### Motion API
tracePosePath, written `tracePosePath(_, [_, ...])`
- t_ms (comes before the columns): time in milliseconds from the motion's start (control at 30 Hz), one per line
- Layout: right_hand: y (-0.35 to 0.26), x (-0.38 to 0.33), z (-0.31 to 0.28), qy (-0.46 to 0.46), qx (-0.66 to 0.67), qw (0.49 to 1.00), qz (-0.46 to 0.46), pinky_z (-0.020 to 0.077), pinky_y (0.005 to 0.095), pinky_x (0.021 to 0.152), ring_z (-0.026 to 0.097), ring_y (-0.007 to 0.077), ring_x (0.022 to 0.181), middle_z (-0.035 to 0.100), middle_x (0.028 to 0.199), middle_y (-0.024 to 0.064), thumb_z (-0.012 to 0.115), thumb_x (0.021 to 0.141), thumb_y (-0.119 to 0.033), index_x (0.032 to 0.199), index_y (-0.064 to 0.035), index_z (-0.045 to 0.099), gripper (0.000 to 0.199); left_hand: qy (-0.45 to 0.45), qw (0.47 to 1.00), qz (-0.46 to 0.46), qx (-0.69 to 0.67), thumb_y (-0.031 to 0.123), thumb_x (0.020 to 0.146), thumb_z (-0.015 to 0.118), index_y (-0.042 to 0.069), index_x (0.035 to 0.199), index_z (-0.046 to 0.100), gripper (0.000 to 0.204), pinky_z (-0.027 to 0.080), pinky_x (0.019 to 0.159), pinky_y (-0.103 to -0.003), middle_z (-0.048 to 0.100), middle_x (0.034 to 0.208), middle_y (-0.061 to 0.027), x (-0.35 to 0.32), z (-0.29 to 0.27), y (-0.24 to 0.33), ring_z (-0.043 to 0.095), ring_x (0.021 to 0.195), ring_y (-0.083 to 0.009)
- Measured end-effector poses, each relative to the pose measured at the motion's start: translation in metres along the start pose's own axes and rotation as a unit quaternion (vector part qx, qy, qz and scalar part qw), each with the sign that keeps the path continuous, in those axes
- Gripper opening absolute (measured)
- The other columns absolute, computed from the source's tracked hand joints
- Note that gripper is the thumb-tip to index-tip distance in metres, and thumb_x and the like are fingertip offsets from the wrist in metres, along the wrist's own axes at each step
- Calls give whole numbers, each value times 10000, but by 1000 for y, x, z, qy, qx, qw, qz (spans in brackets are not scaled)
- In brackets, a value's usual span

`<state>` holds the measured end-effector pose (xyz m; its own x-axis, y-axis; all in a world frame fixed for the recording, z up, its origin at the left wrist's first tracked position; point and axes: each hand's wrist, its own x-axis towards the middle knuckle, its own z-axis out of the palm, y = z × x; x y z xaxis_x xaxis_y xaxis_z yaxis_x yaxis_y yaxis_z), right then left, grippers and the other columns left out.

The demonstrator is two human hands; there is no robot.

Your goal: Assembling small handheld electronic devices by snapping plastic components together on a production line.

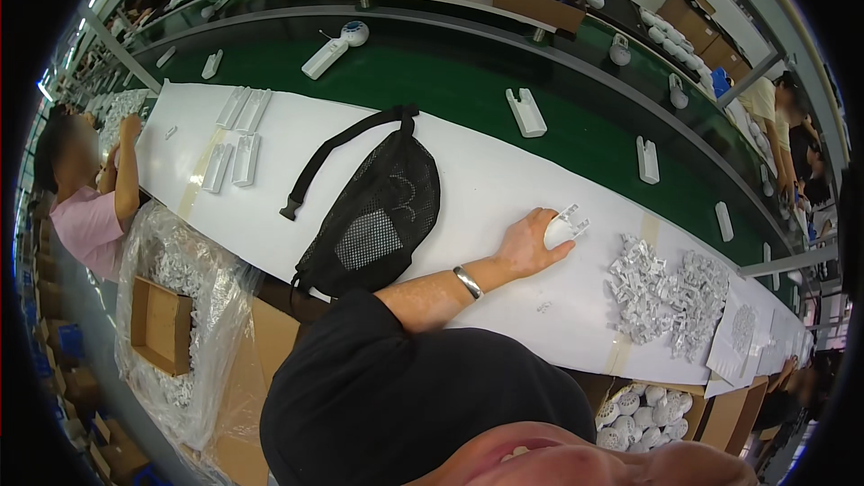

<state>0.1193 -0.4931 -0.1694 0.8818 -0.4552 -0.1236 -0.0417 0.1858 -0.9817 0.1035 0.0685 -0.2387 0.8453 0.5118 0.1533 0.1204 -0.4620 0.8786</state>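
Observation:
My left hand (529, 245), with a silver bracelet at the wrist, is closed around a short white plastic housing (560, 229) with prongs at its far end. It is low over the white work surface (504, 189), right of the middle; whether the housing touches the surface I cannot tell. To the right of the hand lie heaps of small white and clear plastic parts (639, 288). A few tiny bits (544, 307) lie on the near side of it. Left of my arm is a black mesh waist bag (378, 207) with a strap and buckle. My right hand is not visible.
Beyond the surface runs a green conveyor belt (432, 81) carrying white housings (526, 113) and a small fan (354, 34). Several white housings (243, 160) lie at left. A plastic-lined box (162, 288) and a co-worker (90, 216) are at far left. Round white parts (643, 414) fill a near-right carton.

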Motion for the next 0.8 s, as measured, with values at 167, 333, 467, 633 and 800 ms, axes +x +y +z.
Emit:
tracePosePath(167, [-23,-3,34,-35,171,985,11,505,324,808,627,272,935,594,1177,220,623,874,-464,1287,21,492,651,20,1000,10,7,379,806,662,17,1147,520,517,491,822,-370,579,1058,-158,-8,7,-8,597,917,-324])
tracePosePath(333, [-19,-7,130,-107,287,950,65,504,320,813,627,269,940,591,1187,220,621,880,-455,1299,22,482,650,69,998,8,4,382,792,671,1,1135,523,533,484,834,-375,573,1065,-170,-3,9,-12,590,921,-331])
tracePosePath(467, [10,-111,251,-442,58,894,38,471,304,895,592,273,1033,530,1283,221,665,847,-406,1412,15,327,781,12,999,24,-28,368,780,686,6,1139,531,533,478,854,-372,575,1083,-172,2,21,-7,582,948,-333])
tracePosePath(633, [42,-179,333,-619,8,785,33,430,321,965,536,286,1133,503,1309,216,669,812,-453,1422,-7,328,829,26,999,-28,-22,370,777,681,23,1120,539,507,490,823,-398,575,1059,-175,-10,6,-8,598,903,-351])
tracePosePath(800, [37,-161,311,-517,67,845,118,391,370,1046,447,302,1277,420,1407,219,572,896,-363,1441,-18,298,701,36,999,31,-24,378,748,691,35,1111,553,517,479,861,-411,588,1100,-161,5,30,-15,592,953,-346])
